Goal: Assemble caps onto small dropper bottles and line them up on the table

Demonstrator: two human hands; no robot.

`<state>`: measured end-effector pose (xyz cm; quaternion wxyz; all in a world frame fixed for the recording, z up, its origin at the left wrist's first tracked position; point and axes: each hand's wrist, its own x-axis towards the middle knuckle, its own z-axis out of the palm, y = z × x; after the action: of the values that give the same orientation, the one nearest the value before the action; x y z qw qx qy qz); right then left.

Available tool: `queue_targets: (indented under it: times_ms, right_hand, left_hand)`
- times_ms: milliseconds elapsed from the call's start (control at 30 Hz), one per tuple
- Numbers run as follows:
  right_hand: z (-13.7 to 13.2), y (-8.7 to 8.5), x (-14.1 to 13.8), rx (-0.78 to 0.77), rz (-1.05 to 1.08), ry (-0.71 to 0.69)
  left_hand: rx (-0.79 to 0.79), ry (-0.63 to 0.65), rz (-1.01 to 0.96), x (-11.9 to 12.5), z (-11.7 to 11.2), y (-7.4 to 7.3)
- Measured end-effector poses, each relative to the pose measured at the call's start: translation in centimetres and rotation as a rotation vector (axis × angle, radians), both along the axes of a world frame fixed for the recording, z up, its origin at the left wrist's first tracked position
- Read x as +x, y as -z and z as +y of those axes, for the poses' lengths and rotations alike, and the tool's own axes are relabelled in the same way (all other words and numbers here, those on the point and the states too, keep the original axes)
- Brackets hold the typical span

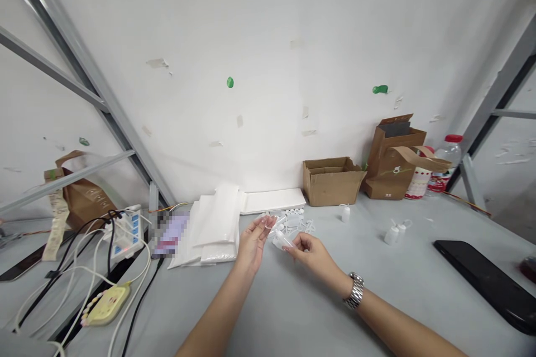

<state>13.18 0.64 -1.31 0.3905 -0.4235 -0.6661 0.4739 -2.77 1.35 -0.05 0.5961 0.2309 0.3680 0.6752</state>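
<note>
My right hand (312,254), with a metal watch on its wrist, is closed round a small translucent plastic bottle (283,240), which is tilted. Right beside it, my left hand (252,241) pinches a thin white plastic piece (270,227) at the bottle's upper end; its exact shape is too small to make out. Just beyond both hands lies a pile of white plastic parts (296,225), among them loops and short tubes. To the right stand small white bottles with loops, one alone (345,214) and a pair (392,235) closer to me.
Left of my hands are white plastic bags (213,223). A cardboard box (333,185), a brown paper bag (387,167) and a red-capped bottle (450,153) stand along the wall. A black tray-like object (486,279) lies right; a power strip (125,234) with tangled cables sits left.
</note>
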Motion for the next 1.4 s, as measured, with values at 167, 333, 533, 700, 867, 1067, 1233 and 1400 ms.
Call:
queue_targets:
  times_ms: [167, 333, 533, 700, 867, 1067, 1233, 1400]
  right_hand:
    - [-0.5, -0.5, 0.0, 0.039, -0.023, -0.023]
    - [-0.5, -0.5, -0.1, 0.033, -0.032, -0.013]
    - [-0.5, 0.0, -0.4, -0.017, -0.022, 0.009]
    - [-0.3, 0.3, -0.4, -0.033, -0.009, 0.049]
    - [0.0, 0.6, -0.4, -0.047, -0.005, 0.1]
    - [0.1, 0.6, -0.3, -0.052, -0.025, 0.107]
    - [0.1, 0.5, -0.2, -0.037, -0.06, 0.142]
    - [0.2, 0.4, -0.2, -0.03, -0.07, 0.156]
  left_hand:
    - [-0.04, -0.012, -0.051, 0.2, -0.1, 0.1]
    - [-0.053, -0.015, -0.063, 0.6, -0.1, 0.3]
    - [-0.028, 0.022, -0.032, 1.2, -0.3, 0.5]
    - [-0.083, 0.05, -0.081, 1.4, -0.4, 0.3]
    - [-0.059, 0.096, -0.125, 1.3, -0.3, 0.5]
    - [-0.04, 0.056, -0.073, 1.3, -0.4, 0.6]
    - [-0.05, 0.074, -0.079, 1.3, -0.4, 0.7]
    - [-0.031, 0.084, -0.066, 1.5, -0.4, 0.6]
